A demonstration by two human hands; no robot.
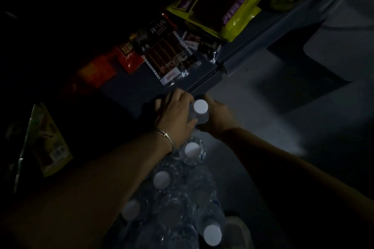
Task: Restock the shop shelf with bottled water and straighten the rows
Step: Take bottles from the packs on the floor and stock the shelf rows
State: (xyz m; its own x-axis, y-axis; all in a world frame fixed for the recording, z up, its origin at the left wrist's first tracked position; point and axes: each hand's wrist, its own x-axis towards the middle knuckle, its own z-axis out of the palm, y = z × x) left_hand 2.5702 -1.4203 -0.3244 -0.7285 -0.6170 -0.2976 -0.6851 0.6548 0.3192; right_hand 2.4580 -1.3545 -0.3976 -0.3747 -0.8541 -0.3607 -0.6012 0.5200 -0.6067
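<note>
A clear water bottle with a white cap (200,106) stands upright at the front edge of the grey shop shelf (204,83). My left hand (176,113) grips its left side, and my right hand (217,116) grips its right side. Below my hands a pack of water bottles (178,194) with white caps stretches toward me. The scene is very dark, and the held bottle's lower body is hidden by my fingers.
Snack packets lie on the shelf: a sausage pack (168,56), red bags (129,58), and a yellow-green bag (228,12). A green packet (48,139) leans at the left. Grey floor (273,107) lies to the right.
</note>
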